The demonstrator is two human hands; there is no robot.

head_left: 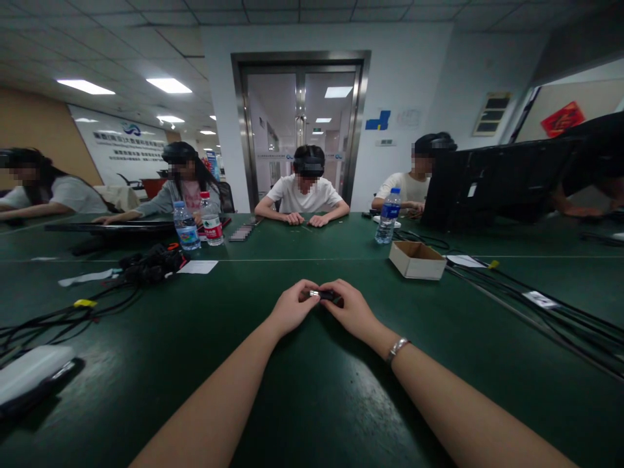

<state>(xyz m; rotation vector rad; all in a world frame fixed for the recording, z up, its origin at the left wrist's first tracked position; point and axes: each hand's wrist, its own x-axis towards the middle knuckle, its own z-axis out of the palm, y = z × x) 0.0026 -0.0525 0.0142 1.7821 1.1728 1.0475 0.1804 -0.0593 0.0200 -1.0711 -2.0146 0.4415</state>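
Black with a silvery end, the small stick (327, 296) is held between the left grip (294, 305), pinching near its shiny end, and the right grip (351, 308), closed on its dark body. Being so slight, it could slip if either pinch slackened, likely landing on the green counter (316, 370) just beneath. Beyond the right grip, an open box (423, 270) stands apart.

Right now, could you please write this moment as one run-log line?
left hand: at silver end of small object | right hand: at its black end | open box: on green table, right of hands
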